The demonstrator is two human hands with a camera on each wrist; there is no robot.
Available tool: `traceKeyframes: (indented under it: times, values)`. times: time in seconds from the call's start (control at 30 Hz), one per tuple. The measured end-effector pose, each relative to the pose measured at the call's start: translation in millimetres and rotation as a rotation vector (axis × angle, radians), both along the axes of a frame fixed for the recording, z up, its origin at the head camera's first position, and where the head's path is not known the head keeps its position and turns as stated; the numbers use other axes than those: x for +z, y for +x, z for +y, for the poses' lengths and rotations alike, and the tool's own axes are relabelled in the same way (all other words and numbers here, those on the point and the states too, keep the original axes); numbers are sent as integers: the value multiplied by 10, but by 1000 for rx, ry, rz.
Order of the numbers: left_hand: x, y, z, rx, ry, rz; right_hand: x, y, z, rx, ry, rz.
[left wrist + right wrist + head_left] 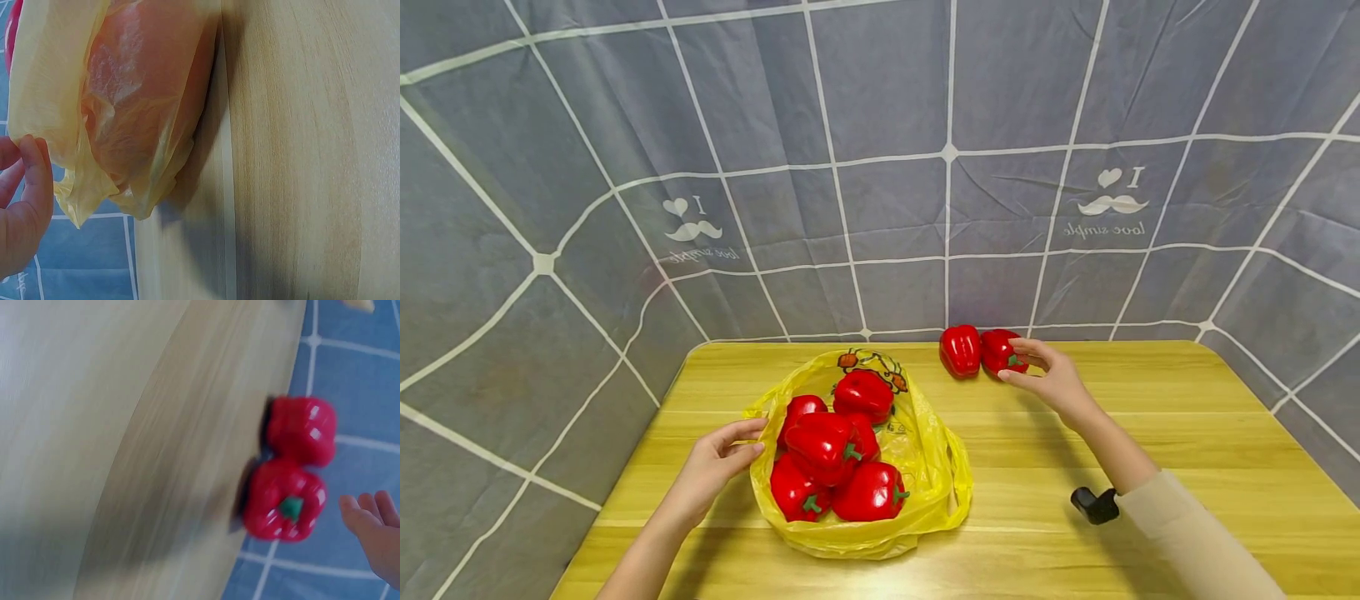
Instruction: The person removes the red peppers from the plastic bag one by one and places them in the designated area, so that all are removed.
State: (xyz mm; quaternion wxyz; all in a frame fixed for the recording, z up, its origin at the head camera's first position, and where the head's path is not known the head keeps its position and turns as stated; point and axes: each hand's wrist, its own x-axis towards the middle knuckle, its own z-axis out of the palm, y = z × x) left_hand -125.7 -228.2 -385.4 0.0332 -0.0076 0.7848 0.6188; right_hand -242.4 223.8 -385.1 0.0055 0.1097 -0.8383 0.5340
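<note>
A yellow plastic bag stands open left of centre on the table, with several red bell peppers inside. The left hand pinches the bag's left rim between thumb and fingers; the left wrist view shows this hand at the edge of the bag. Two more peppers stand side by side at the table's back edge, the left one and the right one. Close to the right one is the right hand, fingers spread. The right wrist view shows that hand apart from the stemmed pepper.
A small black object is on the wooden table near the right forearm. Grey tile-patterned cloth hangs behind the table and along its sides.
</note>
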Motion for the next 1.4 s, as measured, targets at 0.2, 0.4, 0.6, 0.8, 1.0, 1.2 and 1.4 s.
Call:
traceKeyframes:
  times: [0.2,0.4,0.6,0.8,1.0,1.2,1.4]
  values:
    - [-8,11,-3,4,0,2,77,145,-190,93,-27,8]
    - [2,10,-1,7,-7,-1,158,283,-380,158,-55,-20]
    - [17,4,-7,3,-11,1,212,401,-591,267,-106,-8]
    - [12,-10,-9,3,-12,16,244,478,-846,366,-151,-26]
    - [2,0,-11,-2,-16,19,257,559,-1139,432,-145,-38]
    - [-3,16,-5,-3,-7,18,243,648,-1406,469,-119,-31]
    - [-12,24,9,1,-8,16,176,709,-1630,476,-102,-27]
